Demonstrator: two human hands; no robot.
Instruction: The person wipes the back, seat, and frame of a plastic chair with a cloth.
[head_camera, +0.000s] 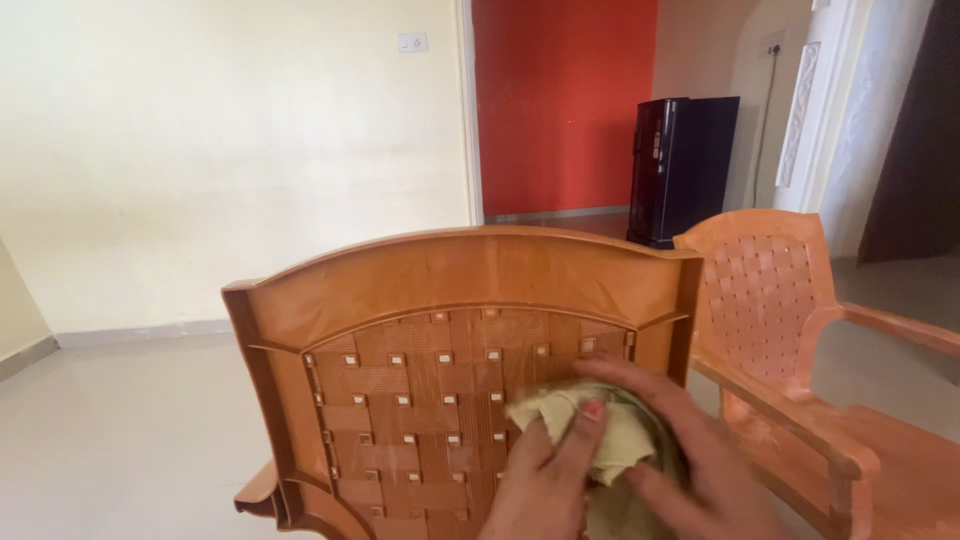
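A crumpled olive-green cloth (622, 435) is pressed against the woven back of a brown plastic armchair (470, 330), gripped by the left hand (545, 480) and covered by the right hand (680, 450). Right of that armchair, 1 matching orange plastic chair (790, 330) is seen; behind it, a dark refrigerator (682, 168).

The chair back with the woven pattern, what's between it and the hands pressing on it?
In the head view, a crumpled olive-beige cloth lies between the chair back and both hands, the left hand and the right hand, which press it against the lattice.
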